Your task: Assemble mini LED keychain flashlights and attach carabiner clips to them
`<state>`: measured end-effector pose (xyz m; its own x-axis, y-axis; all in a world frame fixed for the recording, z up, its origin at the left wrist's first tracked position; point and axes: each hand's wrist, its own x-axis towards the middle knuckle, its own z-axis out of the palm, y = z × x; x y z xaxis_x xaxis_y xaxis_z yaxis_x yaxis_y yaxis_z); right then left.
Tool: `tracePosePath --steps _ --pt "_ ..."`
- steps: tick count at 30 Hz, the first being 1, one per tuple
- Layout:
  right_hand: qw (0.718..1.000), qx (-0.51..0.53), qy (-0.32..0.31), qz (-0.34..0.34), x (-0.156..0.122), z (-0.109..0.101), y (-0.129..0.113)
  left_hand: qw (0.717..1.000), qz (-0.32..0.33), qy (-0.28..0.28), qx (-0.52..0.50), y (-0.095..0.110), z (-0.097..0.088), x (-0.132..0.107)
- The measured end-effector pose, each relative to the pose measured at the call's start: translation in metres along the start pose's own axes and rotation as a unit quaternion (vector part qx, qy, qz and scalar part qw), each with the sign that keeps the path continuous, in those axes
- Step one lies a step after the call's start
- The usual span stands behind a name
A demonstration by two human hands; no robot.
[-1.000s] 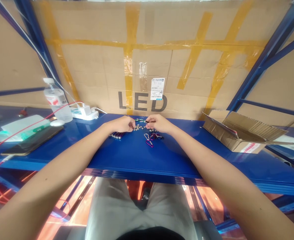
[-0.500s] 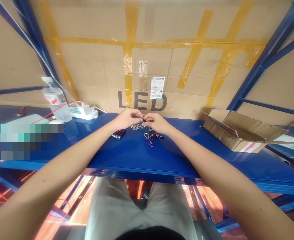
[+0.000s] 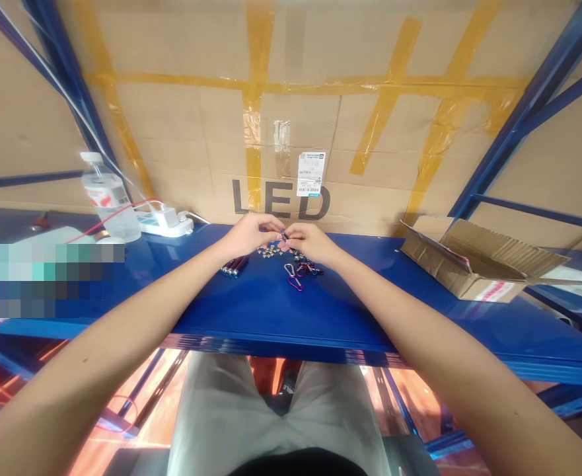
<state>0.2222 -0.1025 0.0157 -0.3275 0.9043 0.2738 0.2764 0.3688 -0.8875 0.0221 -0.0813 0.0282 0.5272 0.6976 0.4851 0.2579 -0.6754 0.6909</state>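
My left hand (image 3: 254, 237) and my right hand (image 3: 312, 243) meet over the back of the blue shelf, fingertips pinched. Between them is a small dark metallic piece (image 3: 283, 235), mostly covered by the fingers, its kind too small to tell. Below the hands lies a scatter of small gold and silver metal parts (image 3: 269, 252). Nearest my right wrist are several carabiners (image 3: 293, 276), purple, silver and dark, in a loose heap. Beside my left wrist, a row of dark red metal tubes (image 3: 234, 266) with shiny ends lies on the shelf.
An open cardboard box (image 3: 469, 271) sits at the right. On the left stand a plastic bottle (image 3: 111, 201), a white power strip (image 3: 166, 223) and a pale, partly pixelated object (image 3: 53, 254) with red cables. A large taped carton (image 3: 196, 145) closes off the back.
My fingers have shifted slightly around the small piece, and more of it shows, with a bluish glint. Both hands stay in nearly the same place.
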Motion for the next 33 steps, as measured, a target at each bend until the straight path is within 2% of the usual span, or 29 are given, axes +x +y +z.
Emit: tracePosePath --steps 4,7,11,16,19,21,25,28,31,33 --pt "0.999 0.024 -0.018 -0.042 0.000 -0.004 0.002 0.999 0.037 0.003 0.022 -0.003 -0.003 0.002" --pt "0.996 0.034 -0.046 -0.070 0.000 -0.008 0.004 0.997 0.037 0.027 0.062 -0.005 -0.008 0.002" --pt "0.996 0.026 -0.051 -0.067 0.001 -0.011 0.009 0.987 0.044 0.040 0.151 -0.004 -0.012 -0.001" --pt "0.997 0.035 -0.033 -0.053 0.004 -0.012 0.014 0.964 0.141 0.010 0.226 0.010 -0.004 -0.005" --pt "0.998 0.038 -0.031 -0.050 0.004 -0.011 0.014 0.949 0.166 -0.026 0.265 0.015 0.002 -0.007" --pt "0.997 0.038 -0.037 -0.049 0.003 -0.011 0.012 0.945 0.171 -0.036 0.276 0.014 0.004 -0.008" --pt "0.997 0.050 -0.040 -0.053 0.003 -0.011 0.011 0.951 0.176 -0.017 0.254 0.010 0.002 -0.007" --pt "0.997 0.049 -0.042 -0.052 0.003 -0.011 0.012 0.947 0.181 -0.031 0.263 0.008 0.001 -0.006" --pt "0.996 0.041 -0.053 -0.052 0.004 -0.010 0.013 0.944 0.167 -0.040 0.280 0.010 0.004 -0.006" --pt "0.996 0.040 -0.050 -0.069 0.004 -0.010 0.014 0.952 0.147 -0.028 0.266 0.013 0.007 -0.007"
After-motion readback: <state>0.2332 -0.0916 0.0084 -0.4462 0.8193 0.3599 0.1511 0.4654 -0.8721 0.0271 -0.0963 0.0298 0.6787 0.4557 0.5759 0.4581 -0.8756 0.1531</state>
